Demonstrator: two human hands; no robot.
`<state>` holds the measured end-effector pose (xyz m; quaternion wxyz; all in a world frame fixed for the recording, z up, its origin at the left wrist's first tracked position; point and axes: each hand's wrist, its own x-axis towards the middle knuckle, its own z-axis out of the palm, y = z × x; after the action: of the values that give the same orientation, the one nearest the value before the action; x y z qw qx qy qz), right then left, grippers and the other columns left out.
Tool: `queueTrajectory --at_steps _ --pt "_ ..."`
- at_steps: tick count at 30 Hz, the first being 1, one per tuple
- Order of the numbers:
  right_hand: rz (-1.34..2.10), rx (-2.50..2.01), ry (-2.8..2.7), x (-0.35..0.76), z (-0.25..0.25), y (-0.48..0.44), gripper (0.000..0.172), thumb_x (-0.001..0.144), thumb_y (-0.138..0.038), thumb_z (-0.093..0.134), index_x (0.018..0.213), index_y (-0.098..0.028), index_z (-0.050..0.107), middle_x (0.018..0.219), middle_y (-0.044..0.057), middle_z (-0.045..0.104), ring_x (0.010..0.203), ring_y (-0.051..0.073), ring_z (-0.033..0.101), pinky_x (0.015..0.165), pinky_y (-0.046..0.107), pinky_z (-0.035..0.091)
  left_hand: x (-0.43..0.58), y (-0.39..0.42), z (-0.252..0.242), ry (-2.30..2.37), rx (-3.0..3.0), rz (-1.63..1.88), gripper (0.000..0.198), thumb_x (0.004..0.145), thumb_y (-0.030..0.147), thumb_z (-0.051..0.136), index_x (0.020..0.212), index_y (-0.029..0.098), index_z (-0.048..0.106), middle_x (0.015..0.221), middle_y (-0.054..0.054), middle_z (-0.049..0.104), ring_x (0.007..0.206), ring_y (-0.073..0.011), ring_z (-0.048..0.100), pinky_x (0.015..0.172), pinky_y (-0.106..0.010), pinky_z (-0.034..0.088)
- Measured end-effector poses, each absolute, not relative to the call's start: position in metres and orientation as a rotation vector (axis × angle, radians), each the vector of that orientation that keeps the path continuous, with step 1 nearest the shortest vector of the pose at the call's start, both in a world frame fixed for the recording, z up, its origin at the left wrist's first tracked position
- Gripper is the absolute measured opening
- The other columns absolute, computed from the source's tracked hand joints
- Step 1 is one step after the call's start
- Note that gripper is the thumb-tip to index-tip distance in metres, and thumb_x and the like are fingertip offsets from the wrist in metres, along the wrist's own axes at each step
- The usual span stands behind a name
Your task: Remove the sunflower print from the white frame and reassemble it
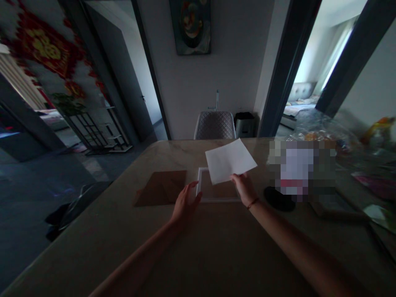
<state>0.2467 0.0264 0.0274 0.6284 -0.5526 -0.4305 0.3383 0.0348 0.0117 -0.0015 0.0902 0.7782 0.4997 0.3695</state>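
My right hand (pixel 245 189) pinches the lower edge of a white sheet of paper (pixel 227 161), which is held tilted above the table. Beneath the sheet, a thin white picture frame (pixel 216 200) lies flat, its upper right part covered by the paper and my hand. At the frame's left side is my left hand (pixel 185 202), thumb and fingers apart; whether it touches the frame I cannot tell. A brown backing board (pixel 162 187) with a folded flap lies flat to the left of that hand.
On the right of the table (pixel 148 247) are a round black object (pixel 280 199), a blurred-out item (pixel 298 169), a dark flat tray-like thing (pixel 338 208) and clear plastic wrapping (pixel 321 128). A quilted chair (pixel 215 125) stands at the far edge.
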Motion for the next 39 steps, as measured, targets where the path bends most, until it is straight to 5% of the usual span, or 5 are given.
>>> queueTrajectory --at_steps 11,25,34,39 --pt "1.237 -1.104 -1.075 0.231 0.024 0.013 0.015 0.057 -0.024 0.057 0.07 -0.02 0.051 0.068 -0.002 0.056 0.068 0.015 0.052 0.062 0.025 0.042 0.021 0.018 0.012 1.749 2.694 1.261 0.055 0.077 0.022 0.055 0.129 0.021 0.038 0.14 -0.011 0.032 0.129 -0.0272 0.027 0.104 -0.048 0.024" --pt "1.505 -0.926 -1.044 0.233 0.036 0.005 0.023 0.056 -0.022 0.056 0.079 -0.02 0.054 0.083 0.001 0.064 0.085 0.019 0.057 0.069 0.028 0.043 0.0 0.022 0.019 1.27 3.054 1.223 0.046 0.076 0.008 0.041 0.117 0.026 0.054 0.122 -0.003 0.056 0.117 -0.0212 0.047 0.097 -0.044 0.037" --pt "1.385 -0.918 -0.95 0.25 0.037 0.024 0.041 0.058 -0.026 0.06 0.098 -0.021 0.053 0.08 0.002 0.063 0.071 0.015 0.058 0.066 0.029 0.044 -0.003 0.022 0.02 1.243 2.984 1.439 0.039 0.079 0.011 0.041 0.112 0.023 0.057 0.111 -0.004 0.063 0.11 -0.0202 0.053 0.093 -0.041 0.041" --pt "1.22 -1.054 -1.078 0.258 0.04 0.029 0.033 0.062 -0.035 0.057 0.09 -0.019 0.06 0.086 0.005 0.064 0.079 0.018 0.058 0.068 0.029 0.042 -0.002 0.02 0.025 1.265 2.964 1.536 0.03 0.083 0.018 0.043 0.107 0.023 0.06 0.107 -0.004 0.065 0.106 -0.0204 0.056 0.096 -0.043 0.037"
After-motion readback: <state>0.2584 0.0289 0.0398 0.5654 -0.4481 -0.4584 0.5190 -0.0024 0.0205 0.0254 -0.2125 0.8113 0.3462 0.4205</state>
